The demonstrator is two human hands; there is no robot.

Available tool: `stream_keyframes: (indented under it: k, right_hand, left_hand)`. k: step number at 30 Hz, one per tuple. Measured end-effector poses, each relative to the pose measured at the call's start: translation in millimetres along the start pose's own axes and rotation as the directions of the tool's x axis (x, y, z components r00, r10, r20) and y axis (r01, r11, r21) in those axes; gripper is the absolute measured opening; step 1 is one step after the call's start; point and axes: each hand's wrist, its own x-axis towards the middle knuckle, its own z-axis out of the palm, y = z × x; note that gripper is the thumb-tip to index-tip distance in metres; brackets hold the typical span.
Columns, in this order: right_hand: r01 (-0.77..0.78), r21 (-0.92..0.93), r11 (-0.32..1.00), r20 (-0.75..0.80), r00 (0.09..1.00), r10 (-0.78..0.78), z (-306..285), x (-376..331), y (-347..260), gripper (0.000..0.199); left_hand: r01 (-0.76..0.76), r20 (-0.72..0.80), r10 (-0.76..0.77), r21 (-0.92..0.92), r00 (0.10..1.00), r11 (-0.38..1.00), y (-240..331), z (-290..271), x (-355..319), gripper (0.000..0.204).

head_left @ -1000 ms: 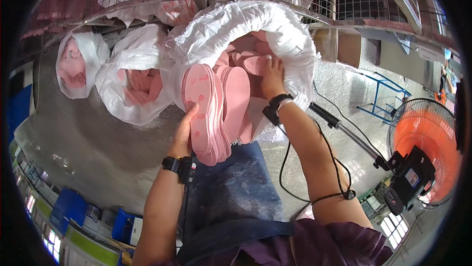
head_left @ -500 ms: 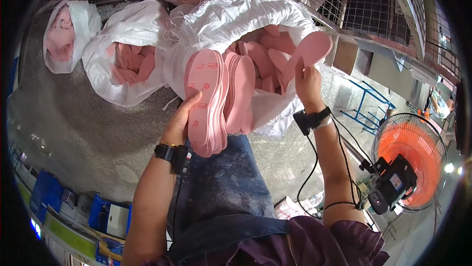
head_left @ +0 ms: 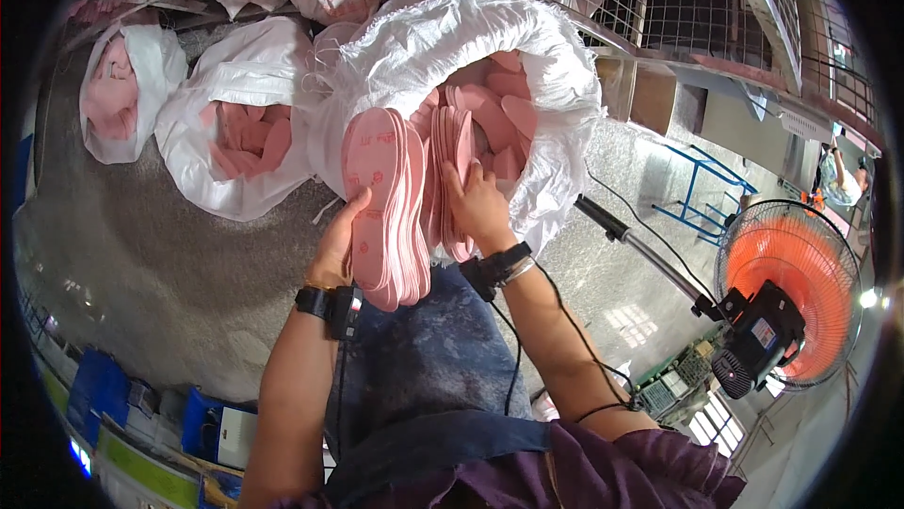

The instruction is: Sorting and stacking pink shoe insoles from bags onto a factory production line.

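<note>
My left hand [head_left: 337, 241] grips a thick stack of pink shoe insoles [head_left: 377, 212], its thumb lying along the near side. The top insole carries red printing. Directly to the right stands a second bunch of pink insoles [head_left: 438, 184] on edge, at the front rim of a large white woven sack [head_left: 433, 33]. My right hand [head_left: 482, 206] has its fingers closed on the right side of that bunch; how many insoles it pinches is hidden. Behind, the sack's mouth shows many loose pink insoles [head_left: 508, 109]. Both wrists wear black bands with cables.
Two smaller white sacks [head_left: 235, 52] [head_left: 155, 48] of pink pieces stand on the left. Wire mesh racks [head_left: 697, 10] run along the back. At right are an orange-bladed fan [head_left: 786, 274] on a pole and a blue metal frame [head_left: 692, 193]. Blue bins [head_left: 99, 387] sit lower left.
My right hand has come down and left from the sack's right side to the second bunch. The single insole it held up no longer shows apart. My left hand keeps its stack.
</note>
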Motion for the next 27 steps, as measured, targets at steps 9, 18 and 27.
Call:
stream_keyframes:
  k: [9,18,27]
  right_hand:
    - [0.249,0.231,0.940,0.072,0.960,-0.272,28,32,41,0.057]
    - [-0.092,0.653,0.752,0.261,0.959,-0.109,6,25,24,0.120]
    - [0.101,0.717,0.690,0.032,0.984,-0.177,2,14,67,0.087]
  left_hand:
    - [0.002,-0.032,-0.001,0.022,0.999,1.000,-2,14,6,0.066]
    - [-0.005,-0.077,0.007,0.023,0.997,1.000,-6,18,11,0.064]
    - [-0.018,-0.035,0.019,0.027,0.999,0.999,-4,7,11,0.067]
